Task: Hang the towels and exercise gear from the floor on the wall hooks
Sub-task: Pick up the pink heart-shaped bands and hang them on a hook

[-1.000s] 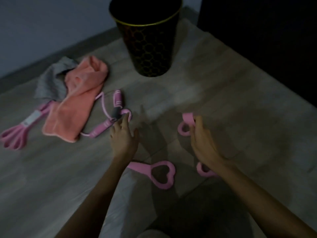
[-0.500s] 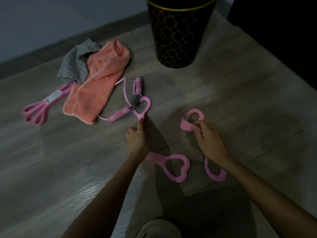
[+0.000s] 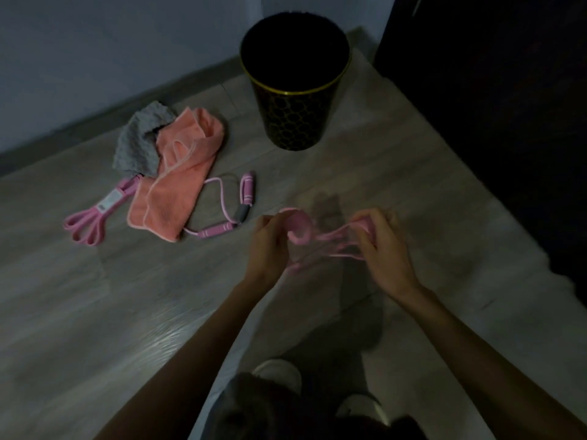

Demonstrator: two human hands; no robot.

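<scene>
Over a pale plank floor (image 3: pixel 95 312), 2 hands hold a blurred pink pull exerciser (image 3: pixel 298 230) stretched between them. The left hand (image 3: pixel 268 246) curls round 1 looped end and the right hand (image 3: pixel 382 246) clutches the other. Left of them on the floor, a peach towel (image 3: pixel 178 192) overlaps a grey towel (image 3: pixel 139 144), with a pink jump rope (image 3: pixel 216 231) and a pink loop band (image 3: pixel 85 223) beside it. A black bin (image 3: pixel 293 115) stands beyond.

Bin (image 3: pixel 293 122): black, gold honeycomb print, upright, beyond the fingers (image 3: pixel 382 219).
Floor (image 3: pixel 95 312): pale wood planks, under them.
Dark panel (image 3: pixel 492 122): right of them.
Wall (image 3: pixel 95 42): beyond, left.
</scene>
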